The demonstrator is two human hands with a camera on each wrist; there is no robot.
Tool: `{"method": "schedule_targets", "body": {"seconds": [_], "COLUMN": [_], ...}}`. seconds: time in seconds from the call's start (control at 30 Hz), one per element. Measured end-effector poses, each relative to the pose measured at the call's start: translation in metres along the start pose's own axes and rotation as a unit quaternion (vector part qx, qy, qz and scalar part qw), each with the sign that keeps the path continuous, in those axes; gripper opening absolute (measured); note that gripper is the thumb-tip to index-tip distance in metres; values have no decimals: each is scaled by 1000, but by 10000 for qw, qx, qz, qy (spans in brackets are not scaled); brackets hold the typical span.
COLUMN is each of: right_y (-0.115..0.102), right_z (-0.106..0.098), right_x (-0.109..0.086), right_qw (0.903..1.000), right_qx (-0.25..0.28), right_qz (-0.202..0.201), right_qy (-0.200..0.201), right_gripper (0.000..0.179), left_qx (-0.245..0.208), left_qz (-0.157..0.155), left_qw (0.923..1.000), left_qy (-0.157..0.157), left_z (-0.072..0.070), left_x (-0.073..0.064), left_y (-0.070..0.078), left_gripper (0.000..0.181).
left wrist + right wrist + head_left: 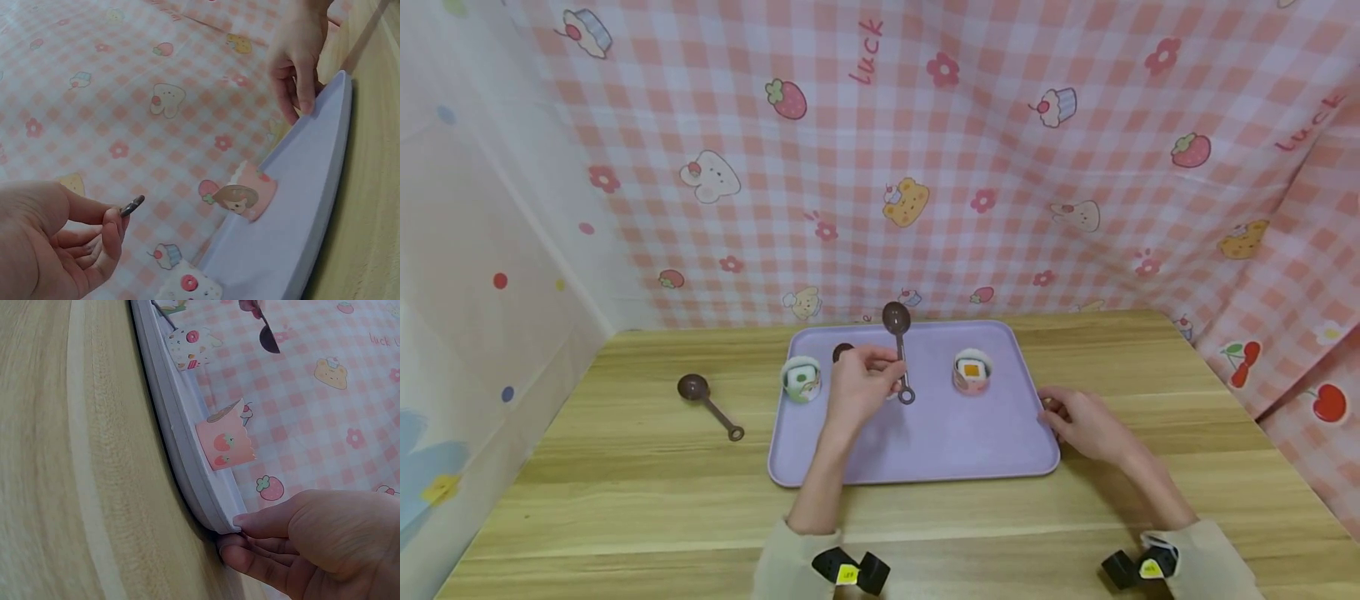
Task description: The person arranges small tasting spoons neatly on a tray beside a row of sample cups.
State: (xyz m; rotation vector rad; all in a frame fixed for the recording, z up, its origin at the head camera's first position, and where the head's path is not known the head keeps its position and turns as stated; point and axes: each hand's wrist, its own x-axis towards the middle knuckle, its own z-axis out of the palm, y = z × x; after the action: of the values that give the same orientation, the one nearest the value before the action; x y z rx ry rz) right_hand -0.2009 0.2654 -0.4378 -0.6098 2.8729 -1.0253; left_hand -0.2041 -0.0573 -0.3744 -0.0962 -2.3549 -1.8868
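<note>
My left hand (pixel 865 383) pinches the handle of a brown measuring spoon (pixel 897 318), held bowl-up over the lilac tray (pixel 955 450). My right hand (pixel 1086 421) grips the tray's right rim; in the right wrist view its thumb lies on top and the fingers are curled below. A green paper cup (pixel 802 380) stands at the tray's left, with a white piece inside. To the right, a pink cup (pixel 972 372) contains a white piece with an orange square. A white cup with a doughnut print (pixel 190 284) is mostly hidden behind my left hand in the head view.
Another brown spoon (pixel 843 352) shows its bowl behind my left hand, over the tray. A third brown spoon (pixel 694 387) lies on the wooden table (pixel 625 467), left of the tray. A pink checked cloth (pixel 865 167) hangs behind the table.
</note>
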Motion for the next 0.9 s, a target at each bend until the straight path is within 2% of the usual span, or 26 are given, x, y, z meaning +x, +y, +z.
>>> {"method": "schedule_targets", "body": {"seconds": [0.23,0.37,0.6,0.9], "right_y": [-1,-2,-2,-1], "right_z": [-1,-1,-1,-1], "right_x": [0,0,0,1], "right_qw": [10000,10000,9999,9999], "right_qx": [-80,-43,-104,-109], "right_qz": [-53,-29,-34,-31], "right_qy": [18,12,11,37], "right_gripper": [26,27,28,29], "left_qx": [-45,54,174,-41], "left_qz": [82,113,-31,27], "left_qw": [9996,9995,9992,9991], "left_qy": [249,277,352,417], "left_z": [12,19,26,35], "left_x": [3,3,3,4], "left_y": [-9,-12,-17,-27], "left_gripper": [11,9,8,10]}}
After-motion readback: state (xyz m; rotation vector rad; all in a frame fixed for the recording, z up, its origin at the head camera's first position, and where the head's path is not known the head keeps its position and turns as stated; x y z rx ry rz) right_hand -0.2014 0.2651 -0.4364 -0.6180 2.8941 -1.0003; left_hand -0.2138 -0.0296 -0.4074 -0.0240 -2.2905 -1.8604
